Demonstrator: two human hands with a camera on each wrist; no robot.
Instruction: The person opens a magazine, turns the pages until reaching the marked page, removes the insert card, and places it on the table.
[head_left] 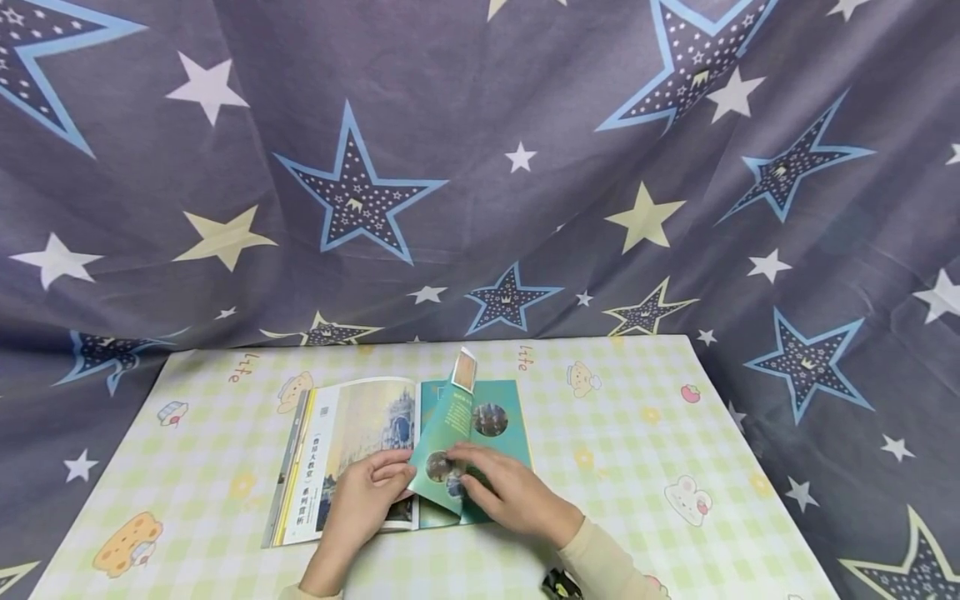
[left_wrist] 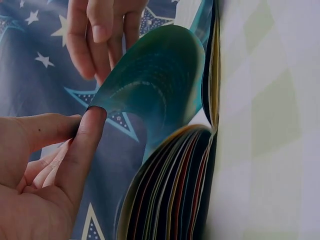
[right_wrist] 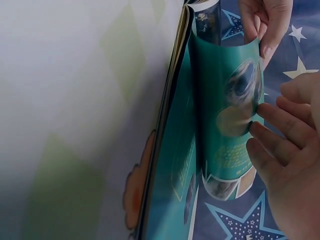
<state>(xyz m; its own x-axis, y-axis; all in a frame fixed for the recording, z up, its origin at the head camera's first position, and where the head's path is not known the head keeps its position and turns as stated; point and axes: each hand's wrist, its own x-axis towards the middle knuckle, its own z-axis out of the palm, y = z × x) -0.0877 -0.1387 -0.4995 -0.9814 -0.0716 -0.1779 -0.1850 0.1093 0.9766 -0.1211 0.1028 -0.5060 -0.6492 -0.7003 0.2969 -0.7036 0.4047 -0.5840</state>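
Note:
A magazine (head_left: 302, 467) lies spread on the table, a painting of a cathedral printed on its left side. One green page (head_left: 442, 433) stands up from the right side and curves over, round photos printed on it. My left hand (head_left: 366, 496) pinches the edge of this page between thumb and finger; the left wrist view shows the pinch by the left hand (left_wrist: 55, 170) and the page bowed into a loop. With fingers fairly straight, my right hand (head_left: 517, 492) touches the page's printed face. In the right wrist view the right hand's fingertips (right_wrist: 256, 131) rest against it.
The table (head_left: 637, 467) has a green and white checked cover with cartoon prints. Near the right sleeve (head_left: 607, 558), a small black object (head_left: 561, 583) sits at the front edge. A dark curtain (head_left: 480, 125) with stars hangs behind and beside the table.

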